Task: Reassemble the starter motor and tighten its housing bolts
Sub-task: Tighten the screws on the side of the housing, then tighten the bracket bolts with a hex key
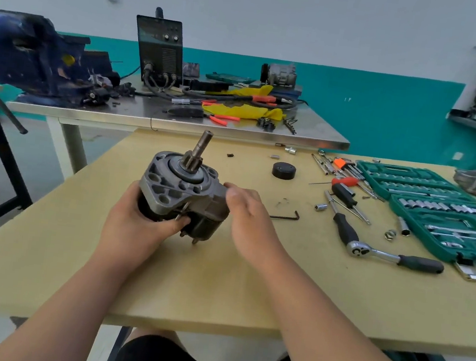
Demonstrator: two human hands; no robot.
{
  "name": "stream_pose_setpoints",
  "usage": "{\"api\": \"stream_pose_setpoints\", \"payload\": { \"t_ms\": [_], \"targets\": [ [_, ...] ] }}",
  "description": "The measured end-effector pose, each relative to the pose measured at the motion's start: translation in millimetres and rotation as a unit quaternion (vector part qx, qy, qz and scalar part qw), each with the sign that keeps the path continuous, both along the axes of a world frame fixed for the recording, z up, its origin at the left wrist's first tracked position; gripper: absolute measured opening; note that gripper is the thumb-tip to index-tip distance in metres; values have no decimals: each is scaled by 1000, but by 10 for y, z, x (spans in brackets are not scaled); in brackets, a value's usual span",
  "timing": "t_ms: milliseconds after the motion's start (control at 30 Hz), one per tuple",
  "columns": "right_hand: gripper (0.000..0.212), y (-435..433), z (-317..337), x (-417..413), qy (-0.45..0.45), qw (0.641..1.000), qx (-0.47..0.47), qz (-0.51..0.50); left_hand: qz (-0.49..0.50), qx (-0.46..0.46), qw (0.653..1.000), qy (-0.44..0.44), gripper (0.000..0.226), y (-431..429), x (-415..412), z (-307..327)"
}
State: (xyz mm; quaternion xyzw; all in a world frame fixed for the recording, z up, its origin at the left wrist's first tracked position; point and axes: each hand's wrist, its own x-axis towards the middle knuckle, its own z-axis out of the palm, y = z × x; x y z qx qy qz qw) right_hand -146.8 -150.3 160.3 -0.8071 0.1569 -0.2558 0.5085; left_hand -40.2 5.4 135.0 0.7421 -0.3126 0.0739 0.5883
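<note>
The starter motor [182,187] stands tilted on the wooden table [218,283], its grey cast housing face and geared shaft [200,150] pointing up and away from me. My left hand [138,222] grips the dark motor body from the left, thumb curled under the housing near a bolt. My right hand [245,208] touches the housing's right side with its fingertips. A black round cap [283,170] lies apart on the table to the right.
A ratchet wrench [392,254], screwdrivers [345,198], loose sockets and a hex key [285,216] lie right of the motor. A green socket case [437,210] sits open at far right. Behind is a metal bench [178,122] with a blue vise [33,56] and a welder.
</note>
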Motion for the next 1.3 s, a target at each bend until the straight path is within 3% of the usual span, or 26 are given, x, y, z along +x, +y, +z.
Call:
{"api": "stream_pose_setpoints", "payload": {
  "t_ms": [133,200,367,567,667,733,833,900,1067,1300],
  "targets": [
    [62,-180,-87,-187,77,987,-141,-21,3,-5,1000,-9,56,-158,-107,-11],
    [57,-280,-88,-261,74,972,-217,-43,12,-2,1000,-7,56,-189,-137,-5],
    [34,-380,-43,-344,-6,954,-290,-81,26,6,1000,0,55,-236,-162,-19],
    [19,-387,109,-366,50,914,-392,-93,26,17,999,-3,57,-277,-176,-6],
    [18,-736,264,-286,99,934,-330,-96,22,18,1000,-7,55,-279,-189,-8],
    [21,-1303,353,-241,121,935,-251,-222,24,16,1000,-6,55,-275,-182,-17],
    [13,-2029,224,-392,312,855,-234,-343,19,18,1000,-7,55,-308,-181,-32],
    [18,-2264,78,-451,413,812,-258,-321,15,18,1000,-7,53,-349,-187,-30],
    [34,-2442,-12,-406,441,754,-412,-259,-2,15,1000,-15,54,-411,-194,-8],
    [43,-2456,28,-260,484,744,-393,-239,-33,10,999,-42,58,-372,-233,1]
  ]
}}
